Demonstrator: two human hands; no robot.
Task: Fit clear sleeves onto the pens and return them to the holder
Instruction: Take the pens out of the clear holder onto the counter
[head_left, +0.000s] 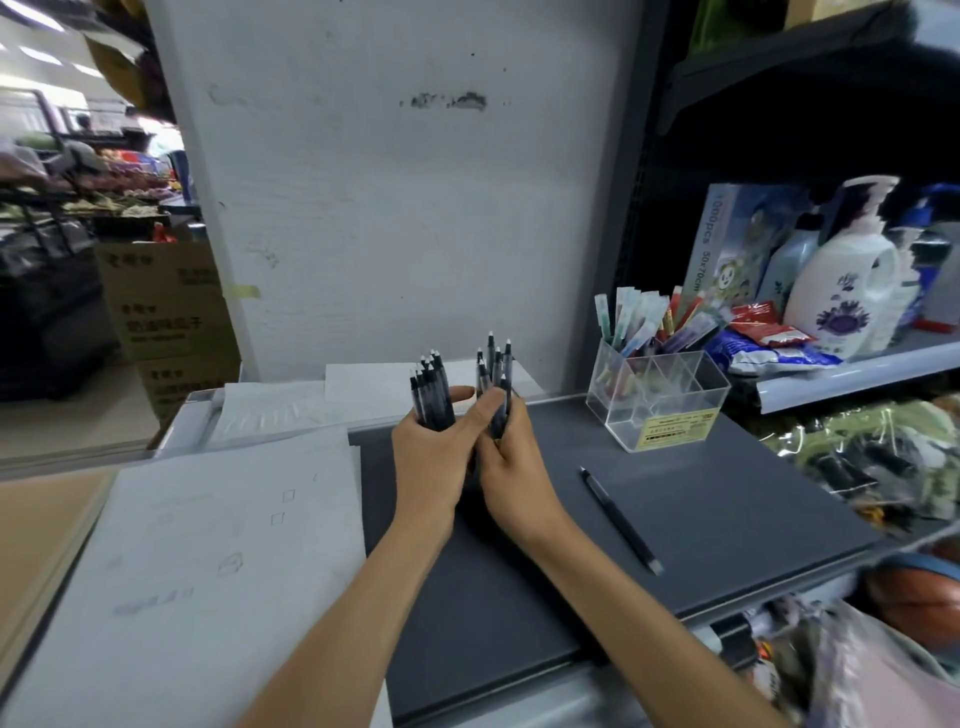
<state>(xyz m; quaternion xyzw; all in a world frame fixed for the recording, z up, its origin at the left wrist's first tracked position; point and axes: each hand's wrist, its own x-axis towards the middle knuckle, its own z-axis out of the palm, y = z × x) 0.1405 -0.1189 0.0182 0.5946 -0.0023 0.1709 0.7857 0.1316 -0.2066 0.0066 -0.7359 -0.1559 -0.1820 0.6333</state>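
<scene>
My left hand (434, 457) grips an upright bundle of several black pens (430, 392) with white tips. Right beside it, my right hand (506, 465) grips a second bundle of black pens (495, 376), and the two hands touch above the dark grey board (701, 519). A single black pen (621, 522) lies loose on the board to the right of my right hand. The clear acrylic holder (660, 397) stands at the board's back right, with several sleeved pens (641, 325) leaning in its rear compartments; its front compartments look empty.
White paper sheets (218, 561) lie on the left of the counter. A shelf at the right carries a white pump bottle (852, 280), a boxed item and snack packets. Cardboard boxes (166, 306) stand at the left beyond the counter, and a grey wall panel rises behind.
</scene>
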